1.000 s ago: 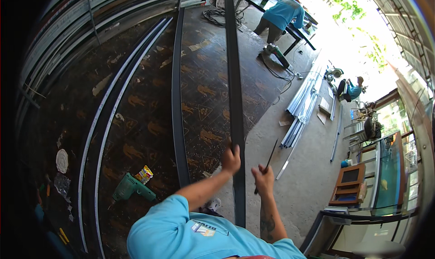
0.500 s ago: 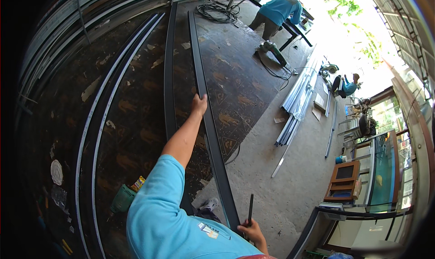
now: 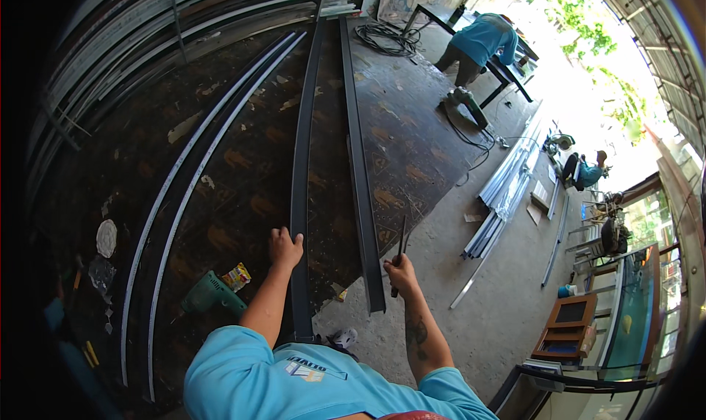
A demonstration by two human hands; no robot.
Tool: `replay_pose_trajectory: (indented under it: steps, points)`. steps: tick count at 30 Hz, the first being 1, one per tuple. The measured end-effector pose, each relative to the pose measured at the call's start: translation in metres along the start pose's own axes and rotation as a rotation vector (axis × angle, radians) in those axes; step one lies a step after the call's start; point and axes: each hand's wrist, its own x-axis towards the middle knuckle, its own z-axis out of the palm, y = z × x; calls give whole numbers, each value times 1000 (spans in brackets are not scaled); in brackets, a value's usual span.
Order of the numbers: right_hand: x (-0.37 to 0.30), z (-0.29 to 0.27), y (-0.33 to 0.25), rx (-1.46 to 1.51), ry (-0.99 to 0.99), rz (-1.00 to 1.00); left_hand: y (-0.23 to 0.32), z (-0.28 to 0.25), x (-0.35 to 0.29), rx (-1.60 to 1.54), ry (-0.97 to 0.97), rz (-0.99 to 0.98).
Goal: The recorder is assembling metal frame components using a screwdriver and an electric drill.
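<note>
My left hand (image 3: 284, 246) rests on the left one of two long dark metal bars (image 3: 300, 170), its fingers over the bar's left edge near its close end. The second dark bar (image 3: 358, 177) lies to the right, ending beside my right hand. My right hand (image 3: 401, 271) is closed around a thin dark rod-like tool (image 3: 401, 247) that points upward. Both bars run away from me across a dark patterned floor covering (image 3: 243, 177).
A green power drill (image 3: 208, 293) and a small yellow packet (image 3: 237, 277) lie left of my left arm. Pale curved strips (image 3: 176, 192) run along the floor. Light metal profiles (image 3: 507, 192) are stacked at right. One person (image 3: 478, 41) bends at a table; another (image 3: 585, 171) crouches farther right.
My left hand has come off the right bar, where it reached far out, and now rests on the left bar close to me. My right hand with the tool has risen into view.
</note>
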Motion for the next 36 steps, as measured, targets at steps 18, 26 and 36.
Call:
replay_pose_trajectory:
  steps: [18, 26, 36]
  points:
    - [-162, -97, 85, 392, -132, 106, -32, -115, -53, 22, 71, -214]
    - [-193, -135, 73, 11, -346, -270, -32, -133, -216, -92, 183, -141]
    - [-204, -191, -46, -208, -95, -755, -2, -212, -299, 300, 261, 208]
